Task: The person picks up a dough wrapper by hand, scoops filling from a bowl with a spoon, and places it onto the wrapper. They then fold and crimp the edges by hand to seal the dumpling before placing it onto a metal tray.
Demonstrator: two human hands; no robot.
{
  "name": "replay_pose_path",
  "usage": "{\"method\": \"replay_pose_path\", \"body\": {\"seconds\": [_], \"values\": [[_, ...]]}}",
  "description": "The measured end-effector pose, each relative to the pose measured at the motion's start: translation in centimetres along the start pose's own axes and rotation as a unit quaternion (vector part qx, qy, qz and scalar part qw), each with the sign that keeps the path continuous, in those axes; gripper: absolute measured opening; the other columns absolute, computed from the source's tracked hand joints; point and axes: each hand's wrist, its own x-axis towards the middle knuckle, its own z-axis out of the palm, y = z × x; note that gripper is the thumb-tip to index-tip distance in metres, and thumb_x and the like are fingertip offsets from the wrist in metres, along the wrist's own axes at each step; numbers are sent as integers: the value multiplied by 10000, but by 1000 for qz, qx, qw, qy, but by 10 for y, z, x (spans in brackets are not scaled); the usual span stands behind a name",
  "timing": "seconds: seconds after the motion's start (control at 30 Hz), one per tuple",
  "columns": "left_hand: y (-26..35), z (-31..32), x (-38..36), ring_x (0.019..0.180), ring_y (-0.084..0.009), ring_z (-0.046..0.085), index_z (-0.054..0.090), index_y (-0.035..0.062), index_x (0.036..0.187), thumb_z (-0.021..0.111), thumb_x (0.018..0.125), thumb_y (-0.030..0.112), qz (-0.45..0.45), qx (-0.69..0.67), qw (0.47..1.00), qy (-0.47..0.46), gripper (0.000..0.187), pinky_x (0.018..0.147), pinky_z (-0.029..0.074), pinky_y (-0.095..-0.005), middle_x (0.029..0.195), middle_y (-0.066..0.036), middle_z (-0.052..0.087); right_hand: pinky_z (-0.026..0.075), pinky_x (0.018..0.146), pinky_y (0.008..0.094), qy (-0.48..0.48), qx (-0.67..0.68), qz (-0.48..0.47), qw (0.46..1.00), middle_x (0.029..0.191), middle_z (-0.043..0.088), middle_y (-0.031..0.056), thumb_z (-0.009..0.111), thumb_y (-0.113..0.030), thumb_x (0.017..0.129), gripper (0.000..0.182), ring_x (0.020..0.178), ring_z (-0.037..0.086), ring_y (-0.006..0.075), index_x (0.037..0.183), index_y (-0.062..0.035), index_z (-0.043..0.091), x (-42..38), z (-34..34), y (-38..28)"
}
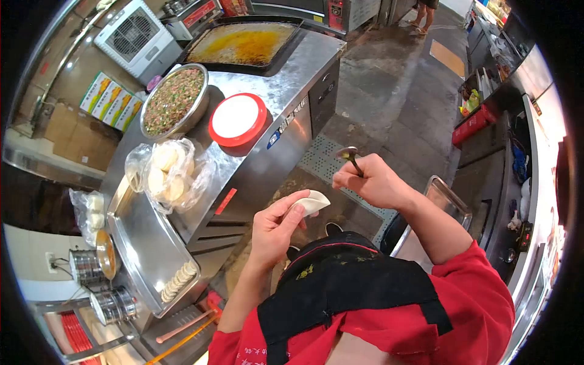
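Observation:
My left hand [275, 230] pinches a folded piece of white dough [315, 201] between thumb and fingers. To its right, my right hand [372, 182] is closed round the handle of a metal spoon [348, 153], whose bowl points up and left. The hands are apart. On the steel counter, a large metal bowl [204, 104] holds chopped filling with green bits. Beside it sits a red-rimmed round container [263, 119] with a white surface. A clear plastic bag [193, 173] contains round dough pieces. In the tray [135, 240] below, a row of formed dumplings [180, 282] lies at the near end.
An oily flat griddle [240, 45] is at the counter's far end, near a white air cooler [132, 38]. Metal pots [87, 266] stand at lower left. Another metal tray [447, 198] is at my right. A person's legs [424, 17] show far back.

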Motion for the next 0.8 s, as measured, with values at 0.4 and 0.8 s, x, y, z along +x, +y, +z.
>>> {"method": "replay_pose_path", "body": {"seconds": [0.4, 0.8], "values": [[3, 5, -16, 785, -84, 577, 623, -6, 1142, 590, 898, 43, 28, 47, 998, -13, 251, 684, 470, -207, 1090, -80, 633, 449, 594, 280, -108, 31, 12, 994, 685, 647, 40, 750, -226, 788, 265, 633, 511, 73, 868, 17, 678, -20, 16, 4], [10, 28, -13, 908, -149, 630, 693, -7, 968, 686, 789, -30, 191, 158, 969, 17, 181, 797, 492, -251, 992, -113, 670, 470, 638, 275, -40, 41, -76, 995, 752, 676, 72, 702, -137, 817, 157, 698, 567, 71, 890, -1, 675, -27, 25, 7]]}}
